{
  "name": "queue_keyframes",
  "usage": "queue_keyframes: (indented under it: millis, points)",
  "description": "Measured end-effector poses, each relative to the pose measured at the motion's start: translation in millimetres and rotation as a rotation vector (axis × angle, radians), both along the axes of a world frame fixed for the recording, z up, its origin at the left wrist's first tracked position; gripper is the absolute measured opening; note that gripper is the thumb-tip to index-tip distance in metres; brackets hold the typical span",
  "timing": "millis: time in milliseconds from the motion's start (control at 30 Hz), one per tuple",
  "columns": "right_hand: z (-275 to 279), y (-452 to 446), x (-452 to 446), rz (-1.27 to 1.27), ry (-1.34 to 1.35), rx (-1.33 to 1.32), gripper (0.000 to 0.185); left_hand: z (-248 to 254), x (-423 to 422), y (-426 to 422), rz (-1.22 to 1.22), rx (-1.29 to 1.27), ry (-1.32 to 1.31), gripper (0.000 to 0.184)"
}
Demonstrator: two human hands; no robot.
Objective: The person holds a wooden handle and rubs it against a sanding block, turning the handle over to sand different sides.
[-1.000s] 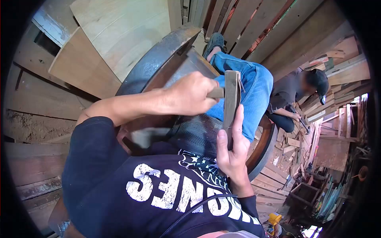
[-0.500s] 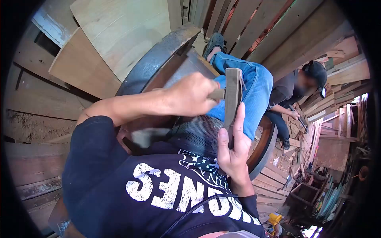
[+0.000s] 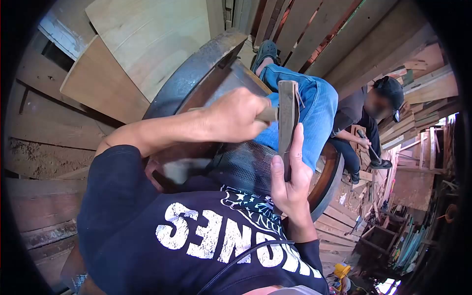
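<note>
Left fingers (image 3: 244, 118) clenching handle (image 3: 267, 114), right fingers (image 3: 297, 151) straddling bar (image 3: 286, 120)

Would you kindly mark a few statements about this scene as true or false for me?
1. The left hand is closed around a rod-like piece. True.
2. The right hand is well away from the grey-brown bar. False: the bar runs between its thumb and index finger.
3. The jeans are bright red. False: they are blue.
4. The co-worker wears a dark cap. True.
5. The dark shirt has no print. False: large white letters cross it.
</note>
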State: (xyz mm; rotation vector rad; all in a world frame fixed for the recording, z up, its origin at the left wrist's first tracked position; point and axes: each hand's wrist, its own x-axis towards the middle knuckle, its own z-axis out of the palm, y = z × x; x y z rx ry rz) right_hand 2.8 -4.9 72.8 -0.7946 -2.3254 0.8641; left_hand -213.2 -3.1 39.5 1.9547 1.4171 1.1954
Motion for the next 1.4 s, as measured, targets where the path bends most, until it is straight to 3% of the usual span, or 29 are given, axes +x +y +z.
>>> queue_keyframes:
  millis: [100, 233, 300, 633, 833, 1100, 1233, 1400]
  points:
    - [-5.1, 0.0, -1.4, 0.017, 0.042, 0.05, 0.061, -4.4, 0.3, 3.8, 0.081, 0.074, 0.004, 0.008]
    - [4.4, 2.9, -0.5, -0.042, -0.06, -0.061, 0.06, -4.1, 5.4, 0.0, -0.024, 0.059, 0.034, 0.008]
    - [-3.4, 2.5, -1.9, -0.015, 0.03, 0.012, 0.06, 6.3, -2.6, 3.4, 0.065, -0.042, -0.039, 0.018]
    - [2.1, 1.9, 1.6, 0.021, 0.001, 0.013, 0.062, -2.6, -1.4, 2.8, 0.002, 0.058, 0.009, 0.01]
    - [0.8, 2.9, 1.6, -0.018, 0.028, -0.137, 0.062, -7.0, 1.3, 2.4, -0.045, 0.046, -0.048, 0.01]
    - [1.3, 0.5, 5.3, -0.049, 0.087, -0.163, 0.063, 2.8, 5.6, -4.0, -0.07, 0.127, -0.183, 0.021]
    - [-5.4, 7.9, 8.6, -0.012, 0.118, -0.065, 0.067, -2.9, 4.6, -2.3, -0.163, 0.154, -0.117, 0.036]
    - [-1.2, 7.7, 12.8, 0.022, 0.041, -0.019, 0.067, -2.4, 1.0, 0.4, -0.166, 0.093, -0.02, 0.036]
